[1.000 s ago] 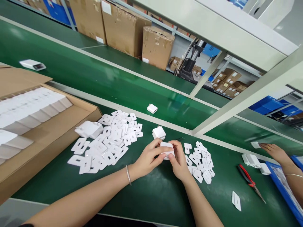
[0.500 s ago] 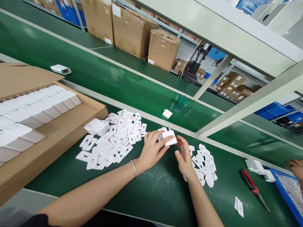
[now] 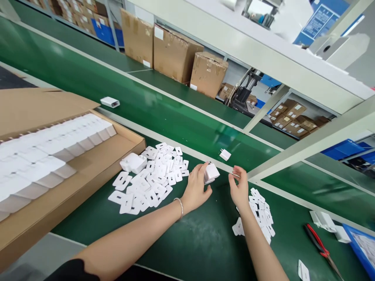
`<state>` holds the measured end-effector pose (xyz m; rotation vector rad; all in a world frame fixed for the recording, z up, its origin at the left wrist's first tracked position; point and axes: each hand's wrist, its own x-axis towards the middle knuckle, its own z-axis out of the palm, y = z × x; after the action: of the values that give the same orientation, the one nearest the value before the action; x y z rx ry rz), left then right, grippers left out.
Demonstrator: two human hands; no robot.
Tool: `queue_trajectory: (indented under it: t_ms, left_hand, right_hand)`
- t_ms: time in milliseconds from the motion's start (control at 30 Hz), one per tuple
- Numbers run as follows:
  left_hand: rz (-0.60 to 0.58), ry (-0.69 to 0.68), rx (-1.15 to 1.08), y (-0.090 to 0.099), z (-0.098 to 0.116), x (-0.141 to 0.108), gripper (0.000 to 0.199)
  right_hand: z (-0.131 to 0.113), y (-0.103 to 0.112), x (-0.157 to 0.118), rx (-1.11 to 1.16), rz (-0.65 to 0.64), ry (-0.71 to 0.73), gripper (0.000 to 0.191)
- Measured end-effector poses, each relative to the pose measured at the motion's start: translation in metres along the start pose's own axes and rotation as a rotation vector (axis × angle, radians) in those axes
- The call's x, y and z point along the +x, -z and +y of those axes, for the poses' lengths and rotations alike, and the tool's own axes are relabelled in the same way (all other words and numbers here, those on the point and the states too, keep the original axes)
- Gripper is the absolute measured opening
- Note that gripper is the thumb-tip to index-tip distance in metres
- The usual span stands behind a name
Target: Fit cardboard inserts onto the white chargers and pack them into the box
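My left hand (image 3: 197,189), with a bracelet at the wrist, has its fingers round the far side of a white plug charger (image 3: 212,171). A second white piece shows partly under that charger, mostly hidden. My right hand (image 3: 239,188) is a little to the right, thumb and fingers apart with nothing in them. Just beyond the hands another white charger (image 3: 225,154), prongs pointing left, lies on the green belt (image 3: 175,121). Left of my left hand spreads a heap of flat white slotted pieces (image 3: 155,175). A smaller pile (image 3: 262,214) is partly hidden behind my right forearm.
An open carton (image 3: 129,146) with rows of white items stands at left. White chargers (image 3: 133,162) sit against the heap. Red-handled pliers (image 3: 319,242), white blocks (image 3: 324,220) and a blue tray (image 3: 359,242) are at right. A pale frame post (image 3: 293,152) rises beyond my right hand.
My right hand has moved away from the charger, up and to the right. My left hand has turned the held charger and set it lower. The view has shifted left.
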<state>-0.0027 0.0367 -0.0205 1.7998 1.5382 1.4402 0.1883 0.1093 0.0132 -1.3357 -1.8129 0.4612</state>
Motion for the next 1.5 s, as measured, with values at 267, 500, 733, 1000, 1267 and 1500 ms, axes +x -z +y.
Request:
queue_trajectory:
  t_ms: [267, 500, 733, 1000, 1267, 1500]
  left_hand:
    - [0.246, 0.013, -0.072, 0.002, -0.008, 0.006, 0.073]
    - [0.167, -0.280, -0.259, 0.013, 0.008, 0.000, 0.046]
    - [-0.316, -0.266, -0.176, 0.004, 0.018, -0.018, 0.066]
    - [-0.430, -0.044, -0.350, 0.012, 0.015, -0.011, 0.022]
    - [-0.450, -0.007, -0.568, 0.014, 0.019, -0.016, 0.027]
    - [-0.433, -0.014, -0.572, 0.019, 0.020, -0.020, 0.029]
  right_hand:
    - [0.032, -0.007, 0.115, -0.145, -0.146, -0.122, 0.055]
    - [0.031, 0.020, 0.061, 0.019, -0.091, -0.196, 0.061]
    - [-0.032, 0.055, -0.039, 0.070, -0.493, -0.096, 0.037]
    - [-0.031, 0.053, -0.059, -0.367, -0.257, -0.077, 0.034]
    - [0.018, 0.064, -0.047, -0.701, -0.233, -0.113, 0.016]
    - [0.007, 0.061, -0.052, -0.661, -0.204, -0.098, 0.019]
